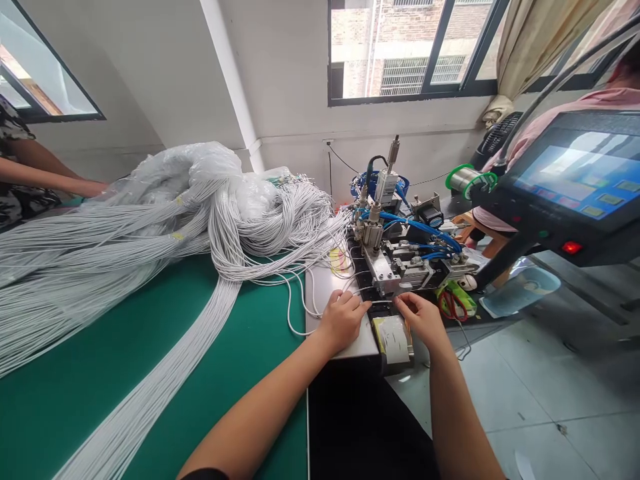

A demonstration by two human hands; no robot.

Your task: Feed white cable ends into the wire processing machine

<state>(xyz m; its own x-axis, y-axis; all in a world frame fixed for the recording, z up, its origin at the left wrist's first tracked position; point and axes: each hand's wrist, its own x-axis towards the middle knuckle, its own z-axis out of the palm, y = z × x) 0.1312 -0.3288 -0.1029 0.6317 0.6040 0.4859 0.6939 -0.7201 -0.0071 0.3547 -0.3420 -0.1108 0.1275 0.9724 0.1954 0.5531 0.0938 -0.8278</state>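
My left hand point(343, 320) rests on the grey metal plate point(325, 283) with its fingers pinched on a thin white wire point(380, 302). My right hand point(420, 315) pinches the same wire from the other side. The wire is stretched between both hands right in front of the jaws of a small metal machine point(395, 260) with blue air hoses. More loose white wires point(300, 293) curl off the plate to the left. A small box with white paper point(395, 340) sits just below my hands.
Large bundles of white wires point(150, 247) cover the green table point(100, 393), with a plastic bag behind. A touchscreen panel point(575, 180) on an arm stands at right, near a solder spool point(465, 177). One person's arm point(45, 177) is far left, another person point(600, 100) sits behind the screen.
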